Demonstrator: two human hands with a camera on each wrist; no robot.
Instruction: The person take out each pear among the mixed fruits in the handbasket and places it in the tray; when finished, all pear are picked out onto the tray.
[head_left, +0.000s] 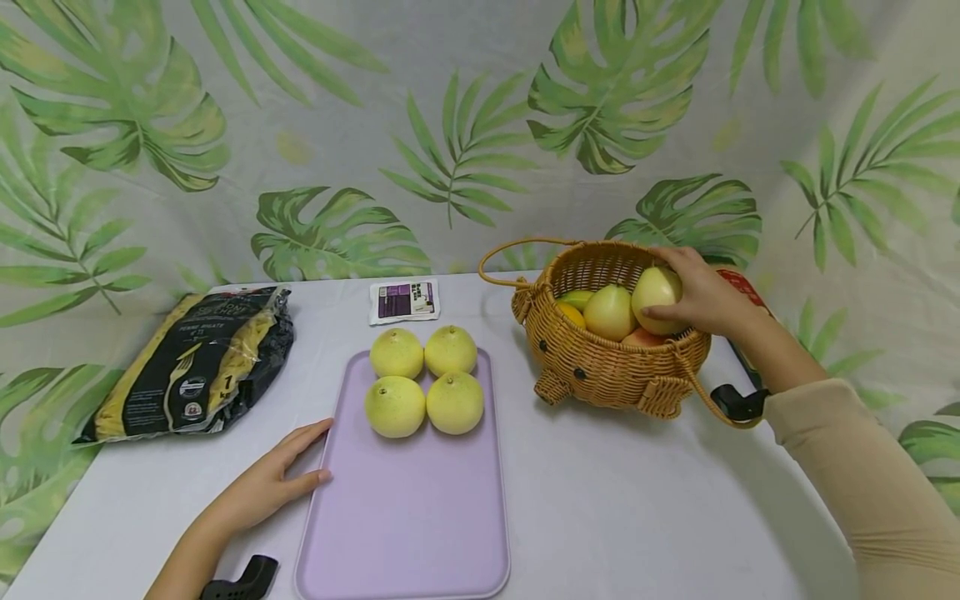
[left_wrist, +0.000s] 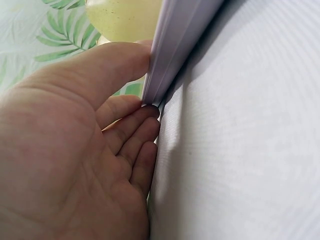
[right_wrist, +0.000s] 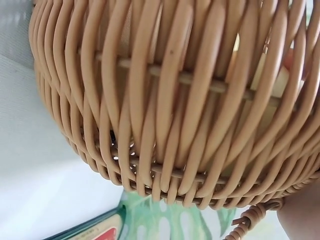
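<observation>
Four fruits (head_left: 395,407) sit by our tray's (head_left: 405,517) far edge; more remain in the basket (head_left: 618,367). Our right grip (head_left: 701,292) holds a pear (head_left: 656,290); our left grip (head_left: 266,482) lies uncurled.

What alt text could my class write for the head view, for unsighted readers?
A person's right hand grips a pale fruit at the opening of a wicker basket of fruit; the left hand touches a lilac tray holding four round yellow-green fruits. A pasta bag lies at left.
</observation>
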